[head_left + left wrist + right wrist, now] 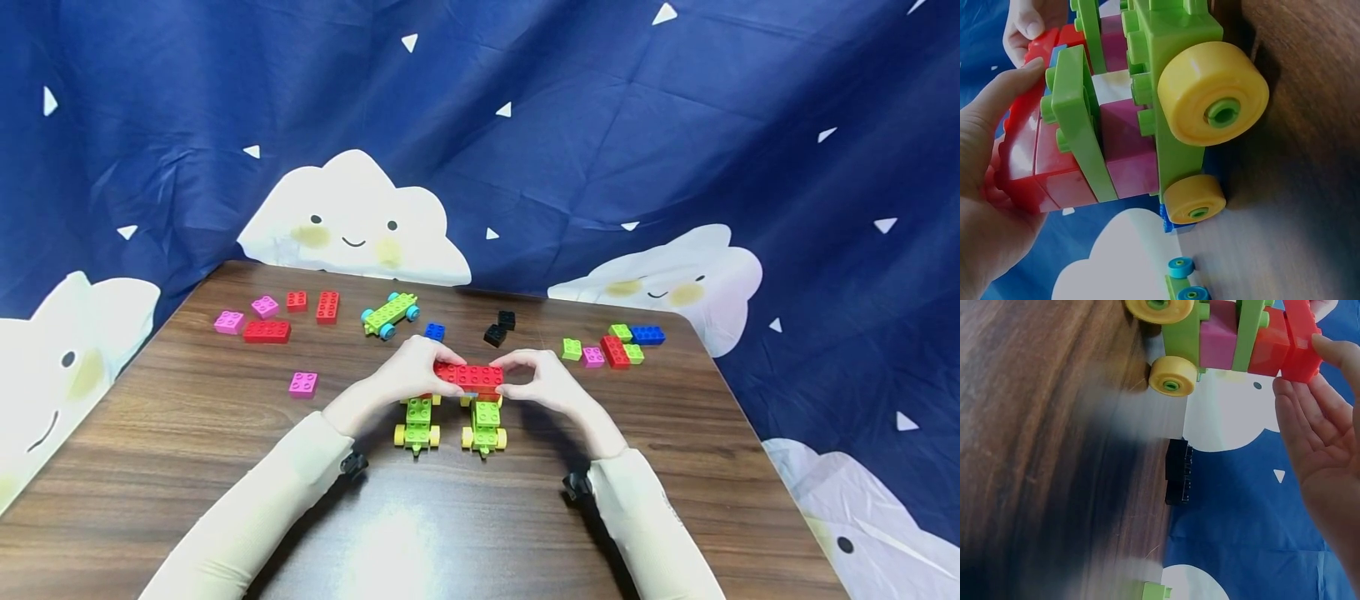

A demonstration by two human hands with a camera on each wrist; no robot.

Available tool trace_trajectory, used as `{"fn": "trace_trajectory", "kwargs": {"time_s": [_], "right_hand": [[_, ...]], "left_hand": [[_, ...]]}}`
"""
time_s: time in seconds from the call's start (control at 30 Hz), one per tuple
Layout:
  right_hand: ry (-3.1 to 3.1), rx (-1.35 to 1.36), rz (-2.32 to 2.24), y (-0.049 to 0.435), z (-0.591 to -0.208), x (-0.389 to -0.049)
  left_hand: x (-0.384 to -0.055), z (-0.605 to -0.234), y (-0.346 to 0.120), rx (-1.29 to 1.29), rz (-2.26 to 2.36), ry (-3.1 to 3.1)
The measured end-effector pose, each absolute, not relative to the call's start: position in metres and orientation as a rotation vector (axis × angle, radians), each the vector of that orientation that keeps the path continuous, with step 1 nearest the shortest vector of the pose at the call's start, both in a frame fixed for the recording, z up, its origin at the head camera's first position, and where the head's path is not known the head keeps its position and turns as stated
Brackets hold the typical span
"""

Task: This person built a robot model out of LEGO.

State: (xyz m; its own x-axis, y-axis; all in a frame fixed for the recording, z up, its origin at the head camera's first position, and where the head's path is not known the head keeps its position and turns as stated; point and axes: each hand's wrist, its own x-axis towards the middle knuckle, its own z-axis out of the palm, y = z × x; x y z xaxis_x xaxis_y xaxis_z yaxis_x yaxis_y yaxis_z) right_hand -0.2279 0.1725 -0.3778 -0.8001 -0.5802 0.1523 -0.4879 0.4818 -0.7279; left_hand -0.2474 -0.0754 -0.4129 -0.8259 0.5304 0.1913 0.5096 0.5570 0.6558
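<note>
A long red brick row (pixel 480 377) lies across the top of a structure on two green wheeled bases, left (pixel 417 435) and right (pixel 486 437), with yellow wheels. My left hand (pixel 411 368) pinches the left end of the red row between thumb and fingers. At its right end, my right hand (pixel 542 379) grips with thumb and fingertips. Under the top row, the left wrist view shows another red brick (pixel 1065 172), a green plate (pixel 1079 119) and a pink brick (pixel 1129 150) stacked on a wheeled base. The right wrist view shows a similar stack with a pink brick (pixel 1218 340).
Behind the hands are a green base with blue wheels (pixel 392 314), a small blue brick (pixel 435 331) and two black bricks (pixel 495 335). Pink bricks (pixel 303 384) and red bricks (pixel 267 332) lie at left. Green, pink, red and blue bricks (pixel 648 335) sit at right.
</note>
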Motion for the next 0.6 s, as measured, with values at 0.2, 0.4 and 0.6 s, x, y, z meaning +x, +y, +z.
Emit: {"fn": "trace_trajectory", "kwargs": {"time_s": [0.2, 0.4, 0.6], "right_hand": [[2.607, -0.947, -1.223, 0.1722, -0.3789, -0.2265], [2.616, -0.943, -1.217, 0.1725, -0.3792, -0.2255], [2.616, -0.927, -1.221, 0.1725, -0.3800, -0.2264]], "left_hand": [[-0.2467, -0.4138, -0.0748, 0.890, 1.154, 2.738], [-0.2461, -0.4141, -0.0741, 0.866, 1.182, 2.711], [-0.2470, -0.4140, -0.0740, 0.857, 1.165, 2.713]]}}
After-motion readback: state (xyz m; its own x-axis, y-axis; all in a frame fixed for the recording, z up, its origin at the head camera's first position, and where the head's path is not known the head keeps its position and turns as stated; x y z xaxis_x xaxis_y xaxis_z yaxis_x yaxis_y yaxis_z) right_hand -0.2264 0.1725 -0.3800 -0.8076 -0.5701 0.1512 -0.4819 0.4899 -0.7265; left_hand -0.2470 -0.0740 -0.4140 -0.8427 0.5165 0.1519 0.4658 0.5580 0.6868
